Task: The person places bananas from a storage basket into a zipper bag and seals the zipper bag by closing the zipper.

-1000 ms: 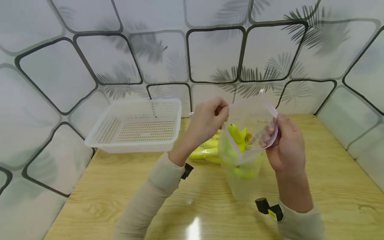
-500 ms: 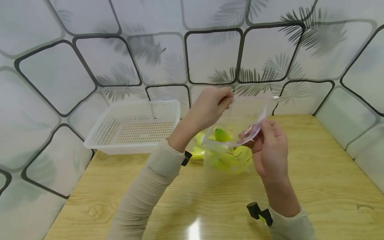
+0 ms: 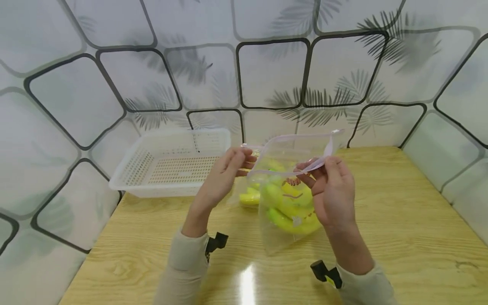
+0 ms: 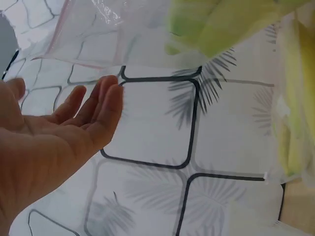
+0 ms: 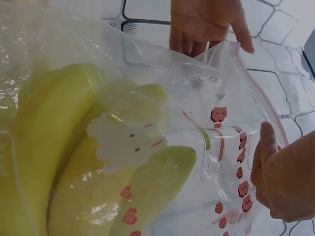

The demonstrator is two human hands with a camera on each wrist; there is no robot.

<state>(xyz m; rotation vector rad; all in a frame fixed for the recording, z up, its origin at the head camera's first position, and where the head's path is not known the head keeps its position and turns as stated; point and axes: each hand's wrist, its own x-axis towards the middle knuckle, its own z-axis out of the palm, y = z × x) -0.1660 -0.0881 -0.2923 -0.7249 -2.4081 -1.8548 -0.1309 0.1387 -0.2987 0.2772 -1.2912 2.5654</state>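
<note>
A clear zip bag [image 3: 274,239] with a pink rim and printed red figures hangs upright in front of me, its mouth spread. Yellow-green bananas [image 3: 295,222] lie in its lower part, large in the right wrist view [image 5: 44,123]. My right hand [image 3: 335,195] pinches the bag's right rim between thumb and fingers. Beside the left corner of the mouth is my left hand [image 3: 223,176], its fingers loosely extended and holding nothing; in the left wrist view its fingertips [image 4: 112,91] stand just off the bag.
Another clear bag of bananas [image 3: 249,198] lies behind, partly hidden by the held bag and left hand. A white perforated basket [image 3: 167,190] stands at the back left of the wooden table [image 3: 126,245]. A patterned covering [image 3: 274,76] rises behind the table.
My left hand has let go of the bag's rim and moved down and left. The right hand has shifted left with the bag, whose mouth now tilts toward me with the bananas lower.
</note>
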